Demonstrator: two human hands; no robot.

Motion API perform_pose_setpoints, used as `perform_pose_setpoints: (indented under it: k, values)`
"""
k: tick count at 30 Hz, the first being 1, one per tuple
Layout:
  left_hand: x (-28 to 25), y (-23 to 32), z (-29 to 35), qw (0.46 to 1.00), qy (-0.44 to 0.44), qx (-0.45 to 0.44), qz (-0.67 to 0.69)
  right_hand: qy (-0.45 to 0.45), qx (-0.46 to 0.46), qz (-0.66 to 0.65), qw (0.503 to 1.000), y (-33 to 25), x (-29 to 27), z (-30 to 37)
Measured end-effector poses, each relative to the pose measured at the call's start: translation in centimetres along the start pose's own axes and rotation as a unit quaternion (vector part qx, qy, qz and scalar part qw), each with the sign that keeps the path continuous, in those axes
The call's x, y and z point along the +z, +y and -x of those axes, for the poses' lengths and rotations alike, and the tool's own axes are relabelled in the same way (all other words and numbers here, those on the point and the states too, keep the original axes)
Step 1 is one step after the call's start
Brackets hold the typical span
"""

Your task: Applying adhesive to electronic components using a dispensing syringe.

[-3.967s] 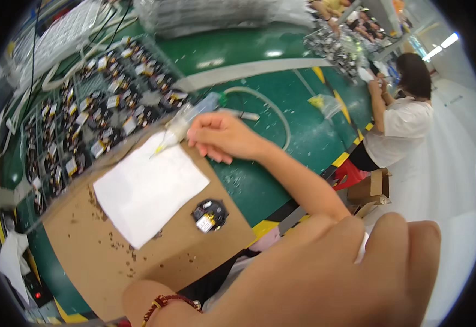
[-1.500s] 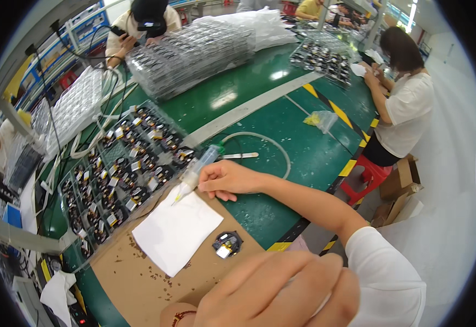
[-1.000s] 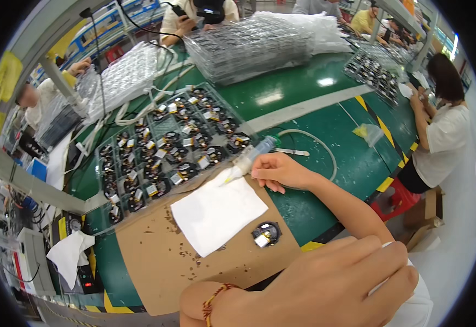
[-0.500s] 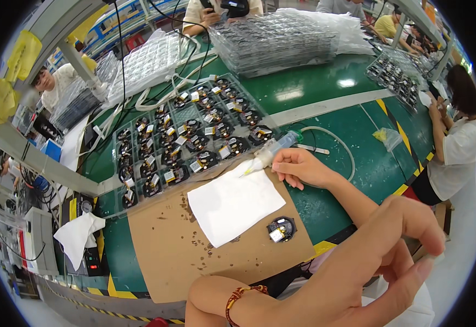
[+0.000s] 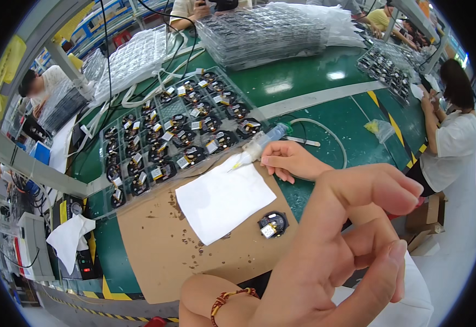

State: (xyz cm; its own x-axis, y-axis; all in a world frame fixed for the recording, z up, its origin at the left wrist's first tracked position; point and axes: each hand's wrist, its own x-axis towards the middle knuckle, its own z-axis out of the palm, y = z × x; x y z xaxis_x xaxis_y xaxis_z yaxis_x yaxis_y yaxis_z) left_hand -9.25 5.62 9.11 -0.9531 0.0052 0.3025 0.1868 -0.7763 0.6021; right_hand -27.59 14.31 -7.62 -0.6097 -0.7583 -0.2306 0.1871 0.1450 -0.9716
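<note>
My left hand, with a braided bracelet at its wrist, is raised close in the lower right foreground. Its bent index finger and thumb stand apart, with nothing visible between them. Further off, my right hand rests beside a dispensing syringe that has a yellow needle tip. The fingers of that hand are curled in and no object shows in them. The needle lies over a white wipe on brown cardboard. On the cardboard, right of the wipe, sits a round black electronic module with a small silver battery.
A clear tray full of similar modules lies beyond the cardboard. Stacked clear trays stand at the back. A hose curves from the syringe near metal tweezers. Another person works at the right.
My left hand has lifted, and its index finger and thumb have spread further apart. My right hand stays beside the syringe. The whole view has shifted slightly.
</note>
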Motion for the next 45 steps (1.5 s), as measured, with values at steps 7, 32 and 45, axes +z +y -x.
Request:
perform_pose_setpoints:
  k: [7, 32, 45]
  values:
    - [2.0, 0.8, 0.4, 0.992, 0.081, -0.074, -0.059, -0.006, 0.009, 0.014, 1.000, 0.7, -0.3, -0.4]
    - [1.0, 1.5, 2.3, 0.998, 0.047, -0.030, 0.034, -0.035, -0.059, 0.042, 0.997, 1.5, -0.6, -0.3]
    - [-0.8, 2.2, -0.6, 0.946, 0.190, -0.180, 0.189, -0.013, -0.035, 0.031, 0.999, 0.3, -1.0, 0.0]
